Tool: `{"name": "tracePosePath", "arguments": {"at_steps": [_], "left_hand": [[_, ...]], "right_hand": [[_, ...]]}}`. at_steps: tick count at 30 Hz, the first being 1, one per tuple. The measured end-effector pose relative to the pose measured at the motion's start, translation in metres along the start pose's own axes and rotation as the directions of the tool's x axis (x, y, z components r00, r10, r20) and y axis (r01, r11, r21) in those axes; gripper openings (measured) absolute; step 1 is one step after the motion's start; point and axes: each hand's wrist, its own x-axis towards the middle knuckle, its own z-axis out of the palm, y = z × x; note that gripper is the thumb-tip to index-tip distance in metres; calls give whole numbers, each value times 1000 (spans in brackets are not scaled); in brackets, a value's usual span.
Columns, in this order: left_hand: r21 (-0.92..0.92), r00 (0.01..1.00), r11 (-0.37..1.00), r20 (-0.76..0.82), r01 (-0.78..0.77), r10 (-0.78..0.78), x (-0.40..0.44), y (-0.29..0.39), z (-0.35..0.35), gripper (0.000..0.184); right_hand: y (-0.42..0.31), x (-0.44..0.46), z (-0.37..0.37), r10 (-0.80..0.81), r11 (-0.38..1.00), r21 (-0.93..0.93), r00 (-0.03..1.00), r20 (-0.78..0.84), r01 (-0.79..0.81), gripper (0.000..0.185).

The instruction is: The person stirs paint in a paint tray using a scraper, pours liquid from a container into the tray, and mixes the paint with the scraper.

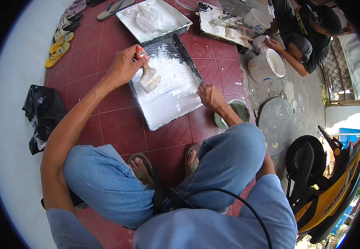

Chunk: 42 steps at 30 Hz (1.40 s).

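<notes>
A black paint tray (180, 46) filled with white paint (169, 101) lies on the floor in front of my knees. My left hand (126, 66) is closed around the red handle of a wide paintbrush (150, 79). The brush's bristles are coated white and hang over the middle of the tray, seeming to touch the paint. At the tray's right rim, my right hand (212, 97) grips the edge with curled fingers. Beside my right wrist stands a green bowl (241, 110), partly hidden by my forearm.
Beyond lie a second tray (175, 20) with a plastic bag (151, 17) and a third tray (217, 35) holding brushes. White buckets (267, 66) stand near a crouching person (308, 37). Sandals (58, 52) and a black bag (45, 112) line the left wall; a motorcycle (329, 186) stands right.
</notes>
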Motion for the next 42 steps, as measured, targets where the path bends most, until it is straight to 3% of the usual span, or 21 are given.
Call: {"name": "tracePosePath", "arguments": {"at_steps": [2,5,7,9,12,15,18,21,22,25,29,34,37,39,42], "left_hand": [[-22,1000,1000,-19,-6,6,-3,5,2,23],[-12,1000,1000,23,7,-7,4,-5,8,13],[-1,1000,1000,27,16,-16,3,0,2,13],[1,999,1000,25,20,-20,-3,0,0,14],[-10,1000,1000,12,0,0,-1,0,1,14],[-17,999,1000,33,7,-7,-1,2,3,14],[-31,999,999,41,8,-7,0,0,4,14],[-55,999,998,31,-5,7,-1,-4,1,15],[-60,999,998,31,-3,5,0,-5,1,15],[-67,999,998,43,-4,7,1,-2,6,15],[-46,999,999,45,-3,5,0,5,3,15],[-81,999,996,23,-29,31,2,-4,5,20],[-44,999,998,26,-47,48,5,3,3,19],[-23,998,998,32,-59,60,1,1,3,17],[0,999,999,13,-52,52,0,-2,2,17]], "right_hand": [[-9,-10,-2,-26,999,39,998,54,24,19],[-12,3,-4,-94,975,195,994,-62,104,15],[-5,14,1,-39,998,37,992,-117,44,14],[1,11,-7,23,1000,1,995,-97,-23,15],[-7,-9,-3,-9,1000,-17,1000,-4,9,16],[-16,1,-4,-40,986,158,999,-29,44,18],[-3,10,-9,30,998,58,992,-120,-23,18],[1,-2,-10,64,997,-49,997,-48,-67,17],[0,-7,-7,-8,1000,-16,999,-49,7,17],[-11,0,-7,-4,989,146,1000,18,2,20],[0,9,-12,67,997,-25,994,-87,-70,18],[-15,2,-5,-1,998,70,1000,-23,2,16],[-13,12,-6,-9,992,127,997,-77,19,16],[-1,13,-12,-1,995,95,987,-164,17,18],[5,4,-12,20,1000,-3,996,-90,-20,17]]}}
